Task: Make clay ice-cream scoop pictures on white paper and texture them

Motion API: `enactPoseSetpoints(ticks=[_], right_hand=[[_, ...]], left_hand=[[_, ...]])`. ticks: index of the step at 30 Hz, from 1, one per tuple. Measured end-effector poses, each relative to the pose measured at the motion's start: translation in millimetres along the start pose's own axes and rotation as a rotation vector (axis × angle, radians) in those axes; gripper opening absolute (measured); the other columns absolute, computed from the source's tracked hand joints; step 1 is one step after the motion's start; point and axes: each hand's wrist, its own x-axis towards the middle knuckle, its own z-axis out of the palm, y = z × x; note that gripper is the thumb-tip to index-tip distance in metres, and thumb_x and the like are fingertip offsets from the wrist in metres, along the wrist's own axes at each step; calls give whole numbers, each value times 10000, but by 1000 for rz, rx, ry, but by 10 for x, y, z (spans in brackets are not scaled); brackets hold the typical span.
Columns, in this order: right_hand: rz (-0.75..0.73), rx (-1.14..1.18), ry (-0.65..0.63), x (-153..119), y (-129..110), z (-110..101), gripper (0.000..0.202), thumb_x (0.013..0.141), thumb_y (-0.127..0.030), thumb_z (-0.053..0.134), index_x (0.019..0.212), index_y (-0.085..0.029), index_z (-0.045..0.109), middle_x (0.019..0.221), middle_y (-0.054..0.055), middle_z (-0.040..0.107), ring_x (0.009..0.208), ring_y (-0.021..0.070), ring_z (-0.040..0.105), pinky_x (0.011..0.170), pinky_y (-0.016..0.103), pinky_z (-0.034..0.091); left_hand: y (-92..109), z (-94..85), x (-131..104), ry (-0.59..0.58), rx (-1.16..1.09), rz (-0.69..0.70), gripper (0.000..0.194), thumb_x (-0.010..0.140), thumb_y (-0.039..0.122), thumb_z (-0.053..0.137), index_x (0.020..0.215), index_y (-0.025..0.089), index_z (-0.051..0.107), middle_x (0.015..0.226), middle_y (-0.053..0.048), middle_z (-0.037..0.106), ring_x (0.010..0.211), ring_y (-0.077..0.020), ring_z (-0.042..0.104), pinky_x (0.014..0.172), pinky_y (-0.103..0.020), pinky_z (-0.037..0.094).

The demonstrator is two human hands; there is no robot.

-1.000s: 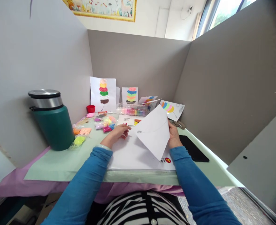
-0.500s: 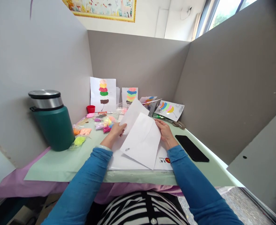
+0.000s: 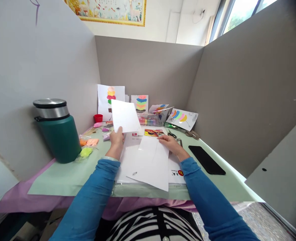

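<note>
My left hand (image 3: 117,142) grips the lower edge of a blank white sheet of paper (image 3: 126,116), raised and tilted above the table. My right hand (image 3: 172,144) pinches the top right corner of a second white sheet (image 3: 151,164). That sheet has a faint pencil line and a small dark drawing near its lower left corner. It lies over a larger white pad or packet (image 3: 129,150) with a colourful printed picture (image 3: 153,133) at its top. Black-handled scissors (image 3: 172,134) lie just beyond my right hand.
A green flask (image 3: 58,137) stands at the left, with bags of coloured clay (image 3: 89,142) beside it. A black phone (image 3: 206,159) lies at the right. Coloured drawings (image 3: 142,103) lean along the back, near a red cup (image 3: 98,118). Grey partitions (image 3: 148,67) enclose the table.
The two sheets have come apart. My left hand has lifted the blank one up and left, while my right hand's sheet has moved slightly towards me, uncovering the printed picture and scissors.
</note>
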Motion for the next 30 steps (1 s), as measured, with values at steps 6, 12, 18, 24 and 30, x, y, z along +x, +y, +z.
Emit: enactPoseSetpoints(ticks=[6, 12, 18, 24, 30], right_hand=[[97, 306, -70, 2, -27, -83, 265, 660, -220, 784, 918, -180, 738, 794, 29, 740, 618, 145, 653, 566, 251, 527], [123, 548, 7, 22, -29, -46, 266, 643, -169, 788, 900, -174, 721, 829, 28, 748, 693, 156, 692, 647, 257, 571], [148, 476, -33, -18, -68, 82, 290, 665, -183, 783, 946, -180, 714, 874, 38, 749, 725, 166, 701, 634, 258, 566], [135, 519, 11, 22, -34, 71, 257, 685, -158, 764, 938, -166, 715, 858, 39, 745, 695, 155, 692, 627, 251, 564], [111, 566, 44, 58, 14, 45, 236, 673, -158, 773, 899, -182, 710, 836, 19, 743, 692, 148, 683, 648, 254, 561]], left_hand=[[175, -115, 53, 250, -410, 53, 268, 897, 313, 521, 674, 216, 408, 479, 81, 401, 361, -58, 354, 369, -188, 271], [192, -133, 35, -72, -538, -262, 376, 922, 490, 487, 709, 180, 489, 483, 58, 400, 360, -50, 349, 337, -163, 276], [167, -40, -72, -319, -368, -450, 288, 910, 382, 558, 781, 126, 550, 501, 58, 401, 359, -37, 339, 309, -145, 231], [225, -114, 38, -3, -545, -55, 288, 899, 238, 547, 647, 193, 415, 461, 83, 344, 357, -37, 340, 360, -153, 287], [156, -54, -108, -420, -34, -181, 274, 749, 372, 721, 805, 121, 628, 495, 60, 460, 363, -46, 380, 354, -181, 254]])
